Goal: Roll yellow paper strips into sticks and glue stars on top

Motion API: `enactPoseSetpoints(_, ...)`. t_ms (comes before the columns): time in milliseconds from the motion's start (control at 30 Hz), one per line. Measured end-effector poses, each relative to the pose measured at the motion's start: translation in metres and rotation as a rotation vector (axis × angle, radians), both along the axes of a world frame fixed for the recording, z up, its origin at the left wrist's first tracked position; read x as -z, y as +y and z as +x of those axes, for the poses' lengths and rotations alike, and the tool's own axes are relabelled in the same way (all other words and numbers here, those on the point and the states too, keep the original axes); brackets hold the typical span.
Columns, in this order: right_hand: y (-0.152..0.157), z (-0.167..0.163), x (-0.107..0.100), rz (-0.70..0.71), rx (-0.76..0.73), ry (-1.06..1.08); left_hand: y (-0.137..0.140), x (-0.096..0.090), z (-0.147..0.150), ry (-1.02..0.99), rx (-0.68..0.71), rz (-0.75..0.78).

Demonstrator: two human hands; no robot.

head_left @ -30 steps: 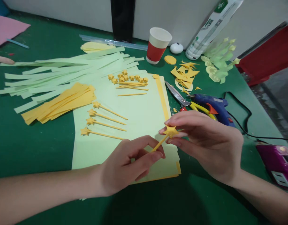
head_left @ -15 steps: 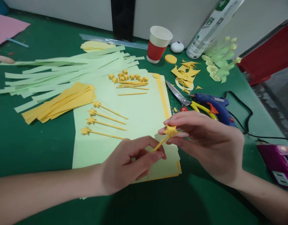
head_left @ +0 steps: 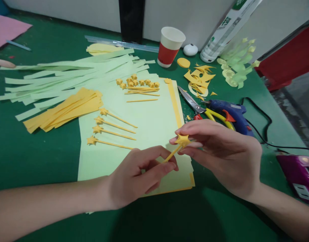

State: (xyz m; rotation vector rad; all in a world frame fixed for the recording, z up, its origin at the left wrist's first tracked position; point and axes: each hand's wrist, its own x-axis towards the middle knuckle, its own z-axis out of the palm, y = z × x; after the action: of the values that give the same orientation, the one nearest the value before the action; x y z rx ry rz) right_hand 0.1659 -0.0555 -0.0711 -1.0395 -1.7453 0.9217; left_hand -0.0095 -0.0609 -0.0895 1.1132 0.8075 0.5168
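Note:
Between finger and thumb, my left hand (head_left: 144, 176) pinches a thin yellow paper stick (head_left: 172, 154). At the stick's upper end is a yellow paper star (head_left: 183, 140), which my right hand (head_left: 222, 154) grips by its points. Both hands are closed, above the pale green paper sheets (head_left: 154, 124). Left of them on the sheets lie several star-tipped sticks (head_left: 115, 126), side by side. Farther back are a cluster of loose yellow paper stars (head_left: 134, 81) and some bare yellow sticks (head_left: 141, 90).
Green paper strips (head_left: 76, 74) and yellow strips (head_left: 66, 109) spread at left. Scissors (head_left: 192, 101) and a blue glue gun (head_left: 227, 107) with a black cord lie right, behind my right hand. A paper cup (head_left: 169, 50), yellow scraps (head_left: 200, 80) and a purple power strip (head_left: 295, 174) stand around.
Almost nothing differs. Both hands keep the same hold on the star and its stick, and the camera view has shifted very slightly.

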Motion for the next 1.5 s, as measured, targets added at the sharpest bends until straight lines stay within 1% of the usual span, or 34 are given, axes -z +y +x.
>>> enactPoseSetpoints(300,0.000,-0.001,0.000,0.006,0.022,0.010,0.000,0.000,0.000,0.011,-0.016,0.018)
enactPoseSetpoints(500,0.000,-0.002,0.000,-0.003,0.009,0.020,0.000,-0.001,0.000,0.024,-0.010,0.021)
enactPoseSetpoints(633,-0.002,-0.001,0.000,-0.013,0.007,0.034,0.001,0.000,-0.001,0.025,0.009,0.008)
enactPoseSetpoints(700,-0.001,-0.001,0.000,-0.021,0.004,0.049,0.002,0.002,-0.001,-0.019,0.038,-0.006)
enactPoseSetpoints(800,0.001,0.000,0.001,-0.070,-0.003,0.081,0.004,0.008,-0.002,-0.163,0.062,0.018)
enactPoseSetpoints(933,0.005,0.002,-0.001,-0.153,0.008,0.150,0.004,0.017,-0.001,-0.331,0.018,0.055)
enactPoseSetpoints(1000,0.008,0.004,-0.003,-0.230,0.024,0.189,0.001,0.019,-0.001,-0.356,-0.041,0.066)
enactPoseSetpoints(1033,0.009,0.005,-0.004,-0.268,0.028,0.200,0.000,0.019,-0.001,-0.319,-0.074,0.088)
enactPoseSetpoints(1100,0.012,0.007,-0.005,-0.327,0.019,0.214,-0.003,0.017,-0.002,-0.186,-0.149,0.172)
enactPoseSetpoints(1133,0.014,0.008,-0.006,-0.345,0.000,0.227,-0.003,0.016,-0.003,-0.125,-0.183,0.254)
enactPoseSetpoints(1233,0.018,0.010,-0.006,-0.389,-0.079,0.264,0.002,0.007,-0.006,0.003,-0.263,0.608)
enactPoseSetpoints(1300,0.018,0.010,-0.007,-0.410,-0.133,0.265,0.009,0.000,-0.009,0.090,-0.270,0.831)
enactPoseSetpoints(1333,0.018,0.010,-0.008,-0.416,-0.154,0.251,0.013,-0.003,-0.010,0.132,-0.245,0.918)
enactPoseSetpoints(1400,0.015,0.008,-0.011,-0.417,-0.179,0.205,0.020,-0.010,-0.012,0.220,-0.156,1.028)
enactPoseSetpoints(1500,0.012,0.007,-0.015,-0.415,-0.174,0.120,0.027,-0.018,-0.015,0.309,-0.034,1.095)
